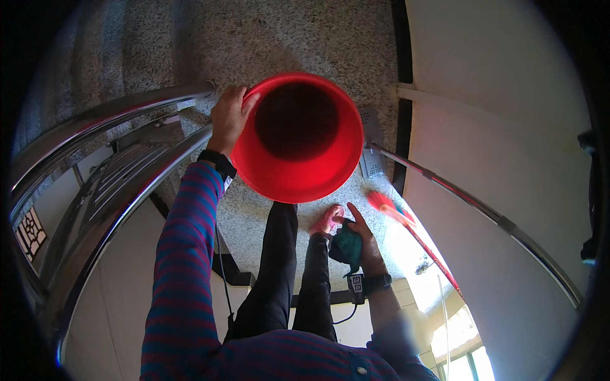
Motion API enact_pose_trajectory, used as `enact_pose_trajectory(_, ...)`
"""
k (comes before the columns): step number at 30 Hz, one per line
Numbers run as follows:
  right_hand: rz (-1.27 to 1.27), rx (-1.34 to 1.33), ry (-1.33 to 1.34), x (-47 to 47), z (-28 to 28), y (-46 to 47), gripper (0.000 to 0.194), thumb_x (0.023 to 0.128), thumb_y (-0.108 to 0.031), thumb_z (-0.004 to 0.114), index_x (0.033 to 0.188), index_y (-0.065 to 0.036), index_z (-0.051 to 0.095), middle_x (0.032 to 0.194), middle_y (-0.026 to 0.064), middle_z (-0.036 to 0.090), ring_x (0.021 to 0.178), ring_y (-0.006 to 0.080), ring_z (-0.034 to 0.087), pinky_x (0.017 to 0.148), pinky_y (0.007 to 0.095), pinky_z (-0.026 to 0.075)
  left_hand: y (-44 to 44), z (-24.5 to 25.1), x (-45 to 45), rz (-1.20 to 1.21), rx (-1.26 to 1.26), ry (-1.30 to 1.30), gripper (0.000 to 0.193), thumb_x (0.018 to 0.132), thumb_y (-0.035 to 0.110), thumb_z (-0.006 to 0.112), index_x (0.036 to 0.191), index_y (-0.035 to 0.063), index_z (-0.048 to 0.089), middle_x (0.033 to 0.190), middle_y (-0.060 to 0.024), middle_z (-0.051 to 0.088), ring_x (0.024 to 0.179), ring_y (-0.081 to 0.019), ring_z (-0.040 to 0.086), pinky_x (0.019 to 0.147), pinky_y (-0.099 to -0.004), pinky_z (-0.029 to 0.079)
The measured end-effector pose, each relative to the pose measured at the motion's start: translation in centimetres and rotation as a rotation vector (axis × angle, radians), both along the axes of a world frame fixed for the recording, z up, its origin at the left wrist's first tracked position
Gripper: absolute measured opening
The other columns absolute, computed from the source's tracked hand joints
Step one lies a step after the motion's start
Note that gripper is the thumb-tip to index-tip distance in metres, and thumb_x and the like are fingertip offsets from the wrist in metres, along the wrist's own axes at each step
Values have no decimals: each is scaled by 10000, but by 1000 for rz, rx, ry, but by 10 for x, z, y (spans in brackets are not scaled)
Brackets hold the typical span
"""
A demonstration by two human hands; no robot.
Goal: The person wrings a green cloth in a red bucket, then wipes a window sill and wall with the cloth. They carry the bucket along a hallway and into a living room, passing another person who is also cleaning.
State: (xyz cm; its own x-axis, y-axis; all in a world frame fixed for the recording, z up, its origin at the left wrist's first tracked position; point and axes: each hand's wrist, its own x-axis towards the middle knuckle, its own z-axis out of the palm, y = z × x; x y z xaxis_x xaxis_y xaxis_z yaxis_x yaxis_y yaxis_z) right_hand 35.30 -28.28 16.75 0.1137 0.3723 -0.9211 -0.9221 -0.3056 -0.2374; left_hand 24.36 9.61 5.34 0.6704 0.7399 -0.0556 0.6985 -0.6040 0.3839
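Observation:
My left hand (231, 116) grips the upper left rim of a red plastic bucket (298, 178), thumb over the inner edge. The bucket's mouth faces me, and its bottom is dark, so I cannot tell what it contains. Lower right of the bucket, my right hand (364, 240) holds a crumpled dark green cloth (347, 245) in its palm, with the index finger stretched out. Both wrists wear black straps with small devices.
Steel handrails (138, 190) run along the left beside stairs (114, 57). At the right, a metal pole (476, 205) with a perforated flat head (371, 162) leans on the white wall (495, 143). A red-handled broom (414, 228) stands nearby. Speckled stone covers the floor (248, 238).

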Motion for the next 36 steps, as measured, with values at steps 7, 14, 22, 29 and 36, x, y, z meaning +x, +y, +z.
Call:
enact_pose_trajectory(7, -13, -1, 16, 9, 31, -10, 604, 833, -191, 519, 1405, -59, 375, 1110, 165, 597, 890, 192, 603, 843, 321, 514, 14, 7, -4, -228, -38, 165, 241, 960, 259, 484, 916, 54, 603, 827, -150, 647, 748, -328, 649, 613, -429, 537)
enact_pose_trajectory(14, 9, -15, -23, 16, 68, -16, 595, 824, -194, 518, 1386, -40, 399, 1098, 160, 599, 883, 175, 590, 827, 318, 515, -7, 56, -3, -404, -158, 583, 157, 817, 122, 562, 717, 72, 673, 716, -145, 665, 637, -306, 667, 579, -397, 537)
enact_pose_trajectory(22, -66, -86, -40, 26, 91, -13, 600, 803, -236, 523, 1352, -10, 437, 1071, 164, 603, 807, 185, 601, 730, 339, 525, -104, -64, 10, 7, -896, 446, 164, 823, 151, 565, 810, 22, 665, 895, -216, 658, 919, -351, 645, 787, -437, 519)
enact_pose_trajectory(29, -60, -127, -48, 70, 65, -20, 609, 754, -261, 552, 1285, 30, 484, 1015, 179, 606, 724, 190, 603, 657, 299, 517, -117, -201, 13, -17, -617, 585, 343, 901, 235, 438, 1139, 62, 614, 1191, -220, 572, 1080, -335, 586, 882, -438, 489)
enact_pose_trajectory(36, 98, -195, -145, 98, 48, -8, 552, 789, -282, 538, 1247, 26, 521, 986, 150, 621, 725, 170, 597, 657, 277, 508, -149, -184, 61, -104, -1112, 140, 410, 974, 285, 345, 1271, 90, 549, 1331, -141, 517, 1162, -302, 540, 915, -417, 466)
